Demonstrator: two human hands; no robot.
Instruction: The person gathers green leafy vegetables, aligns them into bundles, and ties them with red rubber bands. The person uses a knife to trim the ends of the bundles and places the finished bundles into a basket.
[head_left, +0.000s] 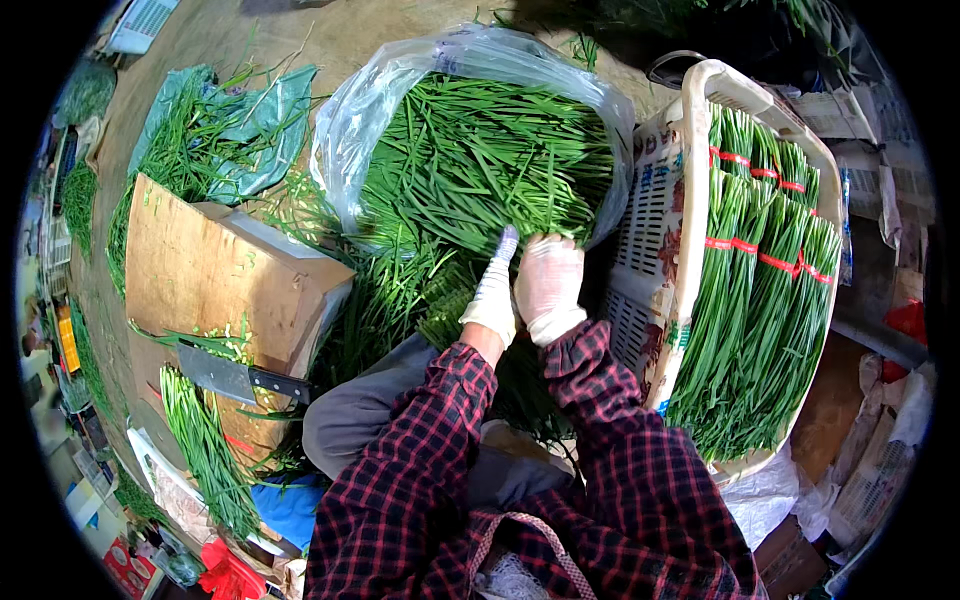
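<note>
Both hands wear pale gloves and meet at the near edge of a heap of green garlic chives (487, 150) in a clear plastic bag (360, 112). My left hand (493, 289) points its thumb or a finger up over the leaves; whether it grips any is hidden. Beside it my right hand (553, 277) is curled over the stem ends, touching them. On the right a white plastic basket (679, 225) holds bundles of chives (757, 300) tied with red bands. A cleaver (217, 373) lies on a wooden board at the left, beside a loose bunch of chives (206, 450).
The wooden block (202, 262) with cut bits on it stands left of my knee. Behind it, a green woven sack (277, 112) lies on the floor under scattered leaves. A red plastic item (225, 574) is at the lower left; crates and sacks line the right rim.
</note>
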